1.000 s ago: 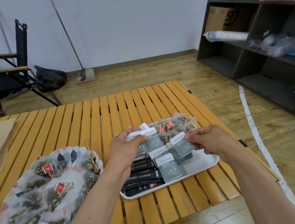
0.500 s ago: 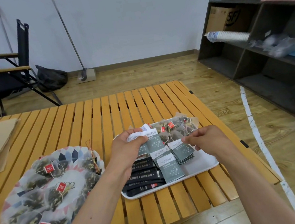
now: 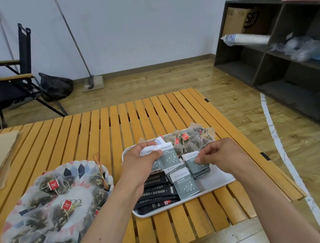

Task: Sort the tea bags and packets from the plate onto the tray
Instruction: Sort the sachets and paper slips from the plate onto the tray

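Your left hand (image 3: 141, 163) gripped a fan of grey-green paper packets (image 3: 166, 156), thumb curled over their white-banded tops, fingers closed behind. Your right hand (image 3: 221, 155) had its fingers curled, the fingertips (image 3: 196, 159) pinching the top of a short stack of matching packets (image 3: 200, 169) that sat on the white rectangular plastic tray (image 3: 220, 182). I'd judge the left served as a magazine, so the right could draw one packet at a time and square it on the pile.

The held packets stood nearly upright and splayed, white bands up. The stacked ones lay flat, long axis running away from you, banded end farthest. One loose grey-green packet (image 3: 186, 185) lay the same way, nearer you. Beside it, black stick sachets (image 3: 157, 190) lay crosswise in a row, and mesh tea bags with red tags (image 3: 191, 141) filled the tray's far end: one kind to a zone.

To your left, apart from the tray, the patterned paper plate (image 3: 78, 166) held many more mesh tea bags (image 3: 62, 209), so the sorting looked far from done. Both rested on the slatted wooden counter (image 3: 98, 130).
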A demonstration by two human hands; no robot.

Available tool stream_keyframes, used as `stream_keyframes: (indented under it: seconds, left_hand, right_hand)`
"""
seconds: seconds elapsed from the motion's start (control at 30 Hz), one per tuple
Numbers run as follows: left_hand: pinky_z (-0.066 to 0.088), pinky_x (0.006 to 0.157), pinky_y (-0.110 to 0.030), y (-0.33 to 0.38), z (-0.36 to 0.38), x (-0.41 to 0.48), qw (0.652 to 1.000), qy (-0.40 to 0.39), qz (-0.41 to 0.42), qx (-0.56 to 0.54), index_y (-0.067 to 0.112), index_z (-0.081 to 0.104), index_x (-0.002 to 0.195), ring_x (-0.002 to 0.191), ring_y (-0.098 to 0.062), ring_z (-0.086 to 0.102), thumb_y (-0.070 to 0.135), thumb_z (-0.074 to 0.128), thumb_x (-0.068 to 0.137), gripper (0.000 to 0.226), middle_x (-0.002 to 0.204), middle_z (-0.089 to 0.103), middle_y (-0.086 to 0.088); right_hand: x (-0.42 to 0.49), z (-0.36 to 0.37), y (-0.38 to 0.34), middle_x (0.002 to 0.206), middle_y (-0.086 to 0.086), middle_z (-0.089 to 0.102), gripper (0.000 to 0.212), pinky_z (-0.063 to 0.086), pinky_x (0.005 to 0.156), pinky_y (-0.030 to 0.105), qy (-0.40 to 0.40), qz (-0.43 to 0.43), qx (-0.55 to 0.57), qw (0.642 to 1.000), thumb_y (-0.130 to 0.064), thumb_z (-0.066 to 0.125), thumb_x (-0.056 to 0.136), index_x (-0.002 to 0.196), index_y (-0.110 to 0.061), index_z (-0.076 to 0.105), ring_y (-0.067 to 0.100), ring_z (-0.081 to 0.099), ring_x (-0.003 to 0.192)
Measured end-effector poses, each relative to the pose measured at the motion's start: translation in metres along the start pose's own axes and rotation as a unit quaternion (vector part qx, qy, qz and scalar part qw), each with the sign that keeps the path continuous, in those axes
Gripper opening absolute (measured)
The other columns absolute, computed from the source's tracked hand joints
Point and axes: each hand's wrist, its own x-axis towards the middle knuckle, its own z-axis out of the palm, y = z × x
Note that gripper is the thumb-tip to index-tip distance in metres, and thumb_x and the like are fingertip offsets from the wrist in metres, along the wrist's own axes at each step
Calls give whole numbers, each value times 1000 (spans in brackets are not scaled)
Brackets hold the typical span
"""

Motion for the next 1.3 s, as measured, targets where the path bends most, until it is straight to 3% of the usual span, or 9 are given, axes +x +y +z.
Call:
stream_keyframes:
  seconds: [0.13,0.23,0.43,0.63,0.77,0.93,1.07,1.23,1.3]
  left_hand:
    - [65,73,-45,-2,3,0,1000,-10,1,4,23,74,107,87,-29,79,8,80,87,26,106,78,-10]
    - [65,76,-46,-2,5,-1,1000,-16,8,5,21,74,107,86,-30,79,8,82,84,28,105,79,-10]
    - [63,82,-52,-2,4,-3,1000,-20,11,15,19,74,102,86,-34,78,4,88,74,34,101,80,-13]
    - [60,90,-53,-2,-6,2,996,18,41,79,24,74,93,99,-33,74,5,88,76,28,108,76,-4]
    - [55,99,-46,-4,-7,1,990,-8,47,130,23,74,97,106,-24,68,9,88,77,28,98,65,17]
    - [55,78,-28,-6,-11,5,982,1,53,179,22,74,95,96,-18,69,6,87,77,27,112,71,6]
    - [42,70,-18,-5,-17,7,977,-5,65,204,21,73,95,100,-12,59,7,86,79,26,123,60,8]
    - [55,97,-40,-4,-22,10,976,19,56,211,26,73,92,111,-24,67,9,88,76,28,128,66,-1]
    - [56,99,-47,-2,-22,8,975,24,47,216,27,74,92,109,-27,69,10,89,75,29,127,68,-2]
  right_hand:
    - [-4,-1,-9,68,-11,73,12,44,62,14,35,-49,57,997,-20,91,72,76,-15,80,-3,65,69]
    - [-13,6,-20,73,-13,77,14,46,61,8,13,-88,87,992,-32,88,75,79,-20,82,-9,67,68]
    - [-12,23,-27,78,-2,78,16,59,79,33,-6,-86,42,995,-26,91,72,82,-21,79,16,74,79]
    - [-3,15,-20,79,-3,78,9,57,75,27,0,-67,-9,998,-18,88,76,78,-19,79,15,74,83]
    - [1,16,-17,79,-2,77,10,58,78,32,5,-46,-55,997,-19,88,76,76,-20,78,15,73,83]
    - [0,24,-20,78,-4,77,9,54,71,27,-3,-52,-54,997,-22,88,76,76,-21,79,12,72,80]
    - [-1,31,-22,74,-11,74,15,60,78,35,5,-52,-120,991,-29,90,72,68,-29,76,9,70,79]
    - [-1,32,-24,70,-12,73,17,61,75,37,17,-52,-154,987,-32,92,69,66,-29,75,7,69,75]
    - [-2,31,-25,68,-12,71,18,60,74,35,20,-50,-157,986,-32,92,69,68,-28,75,6,68,73]
